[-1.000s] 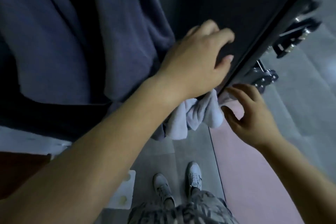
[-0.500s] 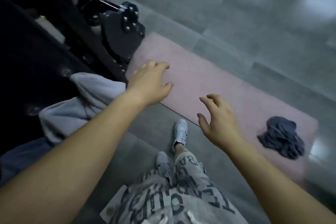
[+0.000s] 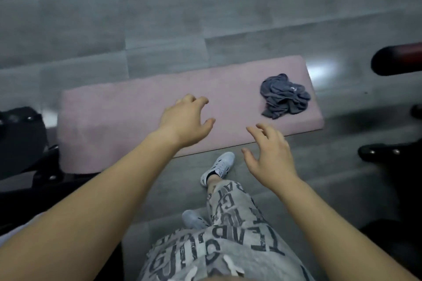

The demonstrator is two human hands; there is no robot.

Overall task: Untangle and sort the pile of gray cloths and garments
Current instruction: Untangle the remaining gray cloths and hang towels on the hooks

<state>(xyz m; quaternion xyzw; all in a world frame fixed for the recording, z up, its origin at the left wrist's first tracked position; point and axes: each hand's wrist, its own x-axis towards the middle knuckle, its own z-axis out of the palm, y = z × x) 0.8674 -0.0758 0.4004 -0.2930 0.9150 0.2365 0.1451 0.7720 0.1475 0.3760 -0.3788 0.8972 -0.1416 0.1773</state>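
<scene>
Left grip point(image 3: 185, 121) and right grip point(image 3: 269, 159) hover splayed and empty; gray cloth point(image 3: 284, 96) (crumpled, long axis unclear) lies rightward.

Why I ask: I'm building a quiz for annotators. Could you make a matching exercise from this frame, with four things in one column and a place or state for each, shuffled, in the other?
Things
1. crumpled gray cloth
2. left hand
3. right hand
4. white sneaker

Places or states
A. on the gray floor, just short of the pink mat
B. open, across the mat's near edge
C. lying at the mat's right end
D. open, over the mat's middle

Pairs: 1-C, 2-D, 3-B, 4-A
</scene>
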